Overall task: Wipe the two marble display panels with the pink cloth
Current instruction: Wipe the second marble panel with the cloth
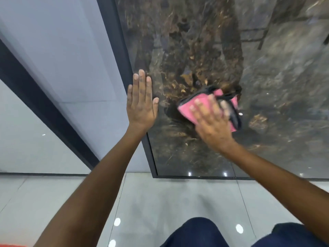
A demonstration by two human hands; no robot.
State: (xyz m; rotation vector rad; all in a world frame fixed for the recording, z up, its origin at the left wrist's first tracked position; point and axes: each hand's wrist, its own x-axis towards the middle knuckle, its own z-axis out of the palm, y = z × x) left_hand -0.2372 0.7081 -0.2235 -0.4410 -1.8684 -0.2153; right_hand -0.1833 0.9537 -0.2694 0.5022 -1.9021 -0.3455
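Right hand (211, 120) presses the pink cloth (187, 107) flat, fingers spread, against the dark marble panel (195, 41). Left hand (142, 102) — released, fingers straight — braces the frame (122, 50) edge. Maintain even pressure, overlapping strokes — work outward from the bracing hand.

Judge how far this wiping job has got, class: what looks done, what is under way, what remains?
Done: nothing can be confirmed; no wiped patch shows.
In hand: the right hand presses the pink cloth on the dark marble panel, blurred; the left hand lies flat at its black frame.
Left: the pale panel looks untouched.
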